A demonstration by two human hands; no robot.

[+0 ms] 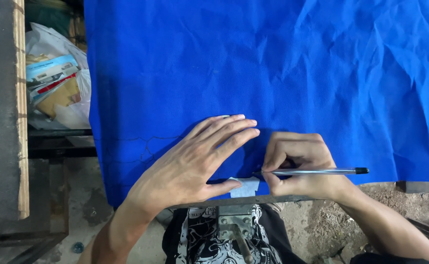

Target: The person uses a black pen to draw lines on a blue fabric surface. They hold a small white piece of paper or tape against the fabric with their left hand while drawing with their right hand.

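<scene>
Right hand [300,166] grip pinches a pen [317,171] lying left-right, tip seemingly leftward; left hand [195,161] spread flat.

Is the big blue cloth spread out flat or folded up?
Spread out. The blue cloth lies open across the table, wrinkled but in one layer as far as shows. The left hand presses it flat while the right hand holds a pen.

I see strong, even light from above on the blue cloth [273,63], which looks oversaturated, its creases throwing soft shadows. My left hand [195,161] casts a dark shadow just beneath its fingers. The floor [77,215] under the bench's near-left corner is dim and slightly soft.
</scene>
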